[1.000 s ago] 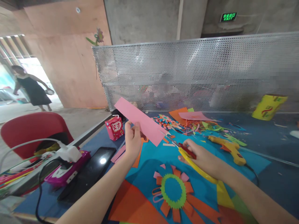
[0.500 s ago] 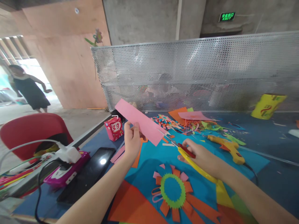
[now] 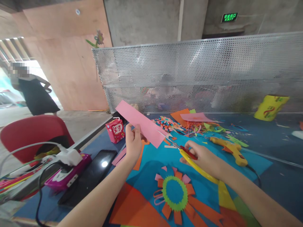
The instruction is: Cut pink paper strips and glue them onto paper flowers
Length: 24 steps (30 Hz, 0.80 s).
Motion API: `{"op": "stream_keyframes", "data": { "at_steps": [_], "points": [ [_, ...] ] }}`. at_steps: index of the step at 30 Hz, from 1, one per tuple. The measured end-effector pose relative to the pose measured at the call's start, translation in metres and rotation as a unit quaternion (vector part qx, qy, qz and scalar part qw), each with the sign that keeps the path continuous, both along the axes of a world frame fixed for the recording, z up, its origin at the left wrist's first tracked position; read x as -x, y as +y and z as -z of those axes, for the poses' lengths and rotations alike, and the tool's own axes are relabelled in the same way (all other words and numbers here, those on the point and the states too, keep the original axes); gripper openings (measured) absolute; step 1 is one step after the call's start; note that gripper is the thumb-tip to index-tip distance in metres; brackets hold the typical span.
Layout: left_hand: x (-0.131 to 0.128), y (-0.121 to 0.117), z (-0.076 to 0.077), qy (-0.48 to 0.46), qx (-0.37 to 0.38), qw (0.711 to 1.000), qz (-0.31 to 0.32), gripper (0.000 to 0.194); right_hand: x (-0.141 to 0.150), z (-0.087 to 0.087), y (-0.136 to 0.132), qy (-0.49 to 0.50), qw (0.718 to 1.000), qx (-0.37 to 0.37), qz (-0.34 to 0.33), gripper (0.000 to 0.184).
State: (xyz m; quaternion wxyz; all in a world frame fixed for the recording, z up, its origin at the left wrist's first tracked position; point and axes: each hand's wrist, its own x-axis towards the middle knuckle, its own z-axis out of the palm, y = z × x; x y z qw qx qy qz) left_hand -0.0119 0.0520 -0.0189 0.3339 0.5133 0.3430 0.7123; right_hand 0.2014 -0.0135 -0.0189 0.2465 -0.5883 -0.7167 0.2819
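Observation:
My left hand point(image 3: 134, 140) pinches a strip of pink paper point(image 3: 142, 123) by its lower edge, holding it tilted above the table. Closed round the handles of a pair of scissors point(image 3: 188, 153) is my right hand point(image 3: 201, 156). The scissor blades reach the right end of the pink strip and overlap it. Below the hands, on a blue sheet point(image 3: 156, 159), lies a flower-like paper ring point(image 3: 164, 189) with a green fringed rim and orange and pink tabs. An orange sheet point(image 3: 134, 205) lies nearer to me.
A yellow glue gun point(image 3: 229, 148) lies at the right, with paper scraps point(image 3: 205, 127) behind it. To the left are a black phone point(image 3: 91, 176), a purple power strip point(image 3: 61, 176) and a red drink carton point(image 3: 115, 130). A perforated metal screen point(image 3: 189, 72) borders the table; a person point(image 3: 35, 91) stands beyond.
The scissor blades have moved slightly left over the end of the pink strip. My left hand has hardly moved. The person at the far left has shifted to the right.

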Motion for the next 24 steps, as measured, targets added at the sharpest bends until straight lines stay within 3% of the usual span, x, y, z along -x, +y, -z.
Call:
{"op": "stream_keyframes", "data": {
  "at_steps": [24],
  "points": [
    [-0.0027, -0.0029, 0.0000, 0.027, -0.004, 0.999, 0.018, 0.016, 0.0007, 0.0015, 0.0007, -0.002, 1.000, -0.022, -0.014, 0.033]
  ]
}}
